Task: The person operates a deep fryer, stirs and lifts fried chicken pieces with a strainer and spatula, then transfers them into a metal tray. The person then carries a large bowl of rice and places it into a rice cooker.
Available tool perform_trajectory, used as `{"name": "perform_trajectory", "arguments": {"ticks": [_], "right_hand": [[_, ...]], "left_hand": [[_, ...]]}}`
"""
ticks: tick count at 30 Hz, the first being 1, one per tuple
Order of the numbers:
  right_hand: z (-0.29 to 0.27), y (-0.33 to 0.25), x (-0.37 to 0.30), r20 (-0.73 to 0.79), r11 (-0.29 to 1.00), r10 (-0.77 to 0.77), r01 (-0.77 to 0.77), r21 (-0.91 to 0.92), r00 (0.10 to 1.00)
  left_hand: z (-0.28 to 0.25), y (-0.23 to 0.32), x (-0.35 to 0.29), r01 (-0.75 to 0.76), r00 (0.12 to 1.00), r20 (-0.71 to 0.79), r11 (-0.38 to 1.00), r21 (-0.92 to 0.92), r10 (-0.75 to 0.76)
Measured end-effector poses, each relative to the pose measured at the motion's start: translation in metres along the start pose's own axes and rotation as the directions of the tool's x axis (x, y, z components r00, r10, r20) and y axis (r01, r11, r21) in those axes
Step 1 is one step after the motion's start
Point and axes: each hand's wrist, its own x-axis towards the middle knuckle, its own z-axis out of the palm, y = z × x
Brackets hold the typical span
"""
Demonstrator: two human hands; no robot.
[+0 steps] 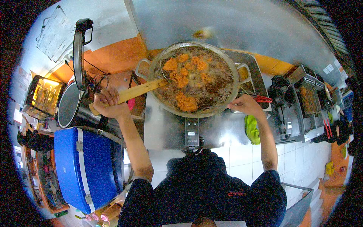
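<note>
A wide metal wok (153,99) of bubbling dark oil sits on the stove. Several orange-brown battered pieces (186,102) float in it, most of them toward the far left and middle. My left hand (107,103) is closed round the flat wooden handle of a skimmer (138,92). Its thin wire hoop reaches into the oil at the wok's left side; the rest is under the oil. At the wok's near right rim is my right hand (242,104), its fingers bent together. Whether they grip the rim or something small is not clear.
Red-handled tongs (261,99) lie just beyond my right wrist. A green cloth (252,129) hangs at the steel counter's front edge. To the left stand a large pot with a raised lid (70,104) and a blue cooler box (89,170). Fryer equipment (308,102) lines the right.
</note>
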Motion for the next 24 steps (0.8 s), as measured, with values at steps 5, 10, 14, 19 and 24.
{"name": "perform_trajectory", "arguments": {"ticks": [5,10,14,19,24], "right_hand": [[0.029,-0.001,-0.014,-0.155,0.999,-0.008,0.002,-0.034,0.988],[0.045,0.003,-0.037,-0.144,0.965,0.171,-0.195,-0.177,0.975],[0.043,0.003,-0.045,-0.228,0.997,0.076,-0.078,0.001,0.971],[0.040,-0.005,-0.050,-0.274,0.993,0.102,-0.116,-0.035,0.956],[0.035,-0.016,-0.065,-0.346,0.992,0.088,-0.115,-0.059,0.934]], "left_hand": [[0.000,0.004,-0.006,0.016,0.991,0.136,1.000,-0.003,-0.015],[0.003,0.001,-0.012,0.004,0.995,0.101,1.000,0.013,-0.006],[0.003,0.001,-0.014,0.031,0.990,0.139,0.999,-0.014,-0.029],[0.003,0.003,-0.016,0.002,0.997,0.074,0.999,0.052,-0.006],[0.004,0.002,-0.021,-0.002,0.996,0.094,1.000,-0.004,0.003]]}}
